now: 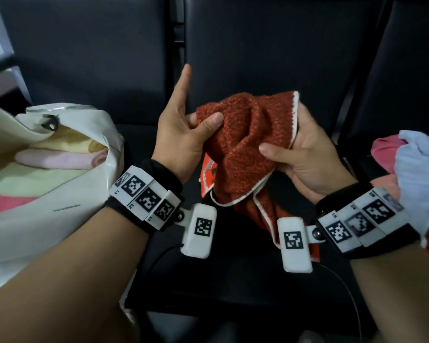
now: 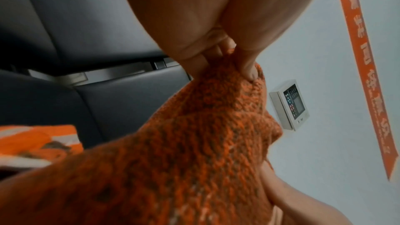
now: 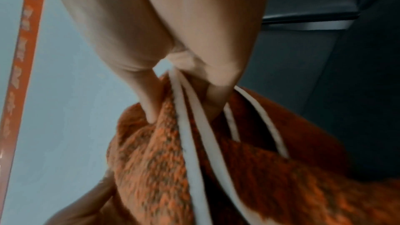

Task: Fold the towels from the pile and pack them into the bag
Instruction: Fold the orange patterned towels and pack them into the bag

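**Finding the corners before the first fold**

On the left, the white bag (image 1: 67, 184) is lying open on the dark seats (image 1: 258, 58), already holding folded towels (image 1: 55, 158) in yellow, pale pink and pale green; there looks to be room on top for another.

Next to it, the left hand (image 1: 183, 142) is pinching the red towel (image 1: 245, 144) between its thumb and lower fingers (image 1: 212, 122), while the index finger is pointing straight up, off the cloth. The towel is hanging bunched in the air between the two hands, above the seat, its white edging (image 1: 235, 200) trailing down towards the person's lap. From the left wrist view the thumb is pressing into a knot of knitted fabric, not onto a hemmed edge.

To do this step well, the left hand is probably best walking along the cloth until it reaches the white border, so that each hand is holding a true corner. Then the towel can be pulled taut and shaken flat before folding.

The right hand (image 1: 300, 154) is already gripping the towel at the white edging, its thumb across the front; the right wrist view shows several layers of border gathered together there, so it may need to let go of all but one.

Furthest right, the pile (image 1: 411, 164) of unfolded towels, pale blue and pink, is waiting beside the right wrist.
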Available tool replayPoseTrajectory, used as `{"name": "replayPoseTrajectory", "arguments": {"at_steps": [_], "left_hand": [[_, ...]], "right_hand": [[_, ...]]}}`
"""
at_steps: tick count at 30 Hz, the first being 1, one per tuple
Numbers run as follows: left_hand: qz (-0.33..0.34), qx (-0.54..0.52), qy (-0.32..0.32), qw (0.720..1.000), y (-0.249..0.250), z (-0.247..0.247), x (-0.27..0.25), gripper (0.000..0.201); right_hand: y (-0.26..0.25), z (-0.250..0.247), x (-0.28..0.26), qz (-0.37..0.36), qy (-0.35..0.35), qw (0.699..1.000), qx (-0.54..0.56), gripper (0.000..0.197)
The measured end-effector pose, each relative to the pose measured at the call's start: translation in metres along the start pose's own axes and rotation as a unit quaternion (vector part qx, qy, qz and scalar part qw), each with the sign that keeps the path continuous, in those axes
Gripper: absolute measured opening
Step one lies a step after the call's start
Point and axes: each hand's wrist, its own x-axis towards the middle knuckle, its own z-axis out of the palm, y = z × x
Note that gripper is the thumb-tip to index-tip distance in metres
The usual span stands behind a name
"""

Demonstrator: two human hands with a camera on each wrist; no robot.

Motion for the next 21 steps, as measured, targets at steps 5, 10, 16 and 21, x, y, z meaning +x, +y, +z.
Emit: {"name": "replayPoseTrajectory", "arguments": {"at_steps": [5,10,16,21], "left_hand": [[0.049,0.042,-0.012,0.998,0.011,0.008,-0.002,0.079],[0.079,0.077,0.004,0.994,0.017,0.014,0.006,0.062],[0.037,0.026,0.016,0.999,0.014,0.021,-0.005,0.046],[0.042,0.086,-0.045,0.994,0.010,0.025,-0.010,0.058]], "right_hand": [[0.003,-0.002,0.003,-0.034,0.112,0.992,-0.039,0.024],[-0.001,0.004,0.005,-0.088,0.107,0.990,0.004,0.029],[-0.002,0.005,0.007,-0.078,0.187,0.979,0.036,0.051],[-0.006,0.004,0.002,-0.071,0.125,0.989,0.019,0.063]]}}
